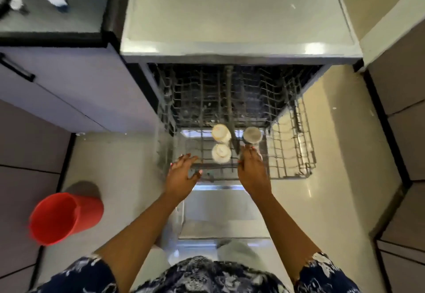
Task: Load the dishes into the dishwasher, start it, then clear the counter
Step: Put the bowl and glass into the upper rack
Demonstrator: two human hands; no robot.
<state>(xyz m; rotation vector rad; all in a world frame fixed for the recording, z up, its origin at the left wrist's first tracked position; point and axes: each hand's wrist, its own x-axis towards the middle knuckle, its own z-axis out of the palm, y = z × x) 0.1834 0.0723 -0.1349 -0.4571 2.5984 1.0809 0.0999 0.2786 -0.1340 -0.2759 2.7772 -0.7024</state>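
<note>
The person is leaning over the open dishwasher [230, 51], with the upper rack [292, 150] pulled out above the lowered door [220, 212]. The right hand [251, 169] is setting a grey cup [252, 135] upside down into the rack at about one o'clock from the two pale cups [221, 142] already sitting inverted near the rack's front middle. That grip is pinching the grey cup's lower wall between fingertips, the fingers closed round it. The left hand [184, 170] is resting on the rack's front rail at about nine o'clock from the pale cups, its grip spread, fingers splayed and holding nothing.

What could go wrong is mostly in the release. The grey cup is landing right beside a dark upright divider [234, 141], and if it is being let go while still leaning on a tine, it is likely to tip against the neighbouring cups and chip one. The extended rack is hanging out past the machine's mouth; pressing down with the left hand while the right one is letting go could jolt it and rattle all three cups. Whether the cup's rim is already touching the wires cannot be told here, the picture being blurred there.

On the desk [53, 5] at ten o'clock, pale blurred items are waiting. A red bucket [64, 218] is standing on the floor at eight o'clock, close enough to be kicked in stepping back.
</note>
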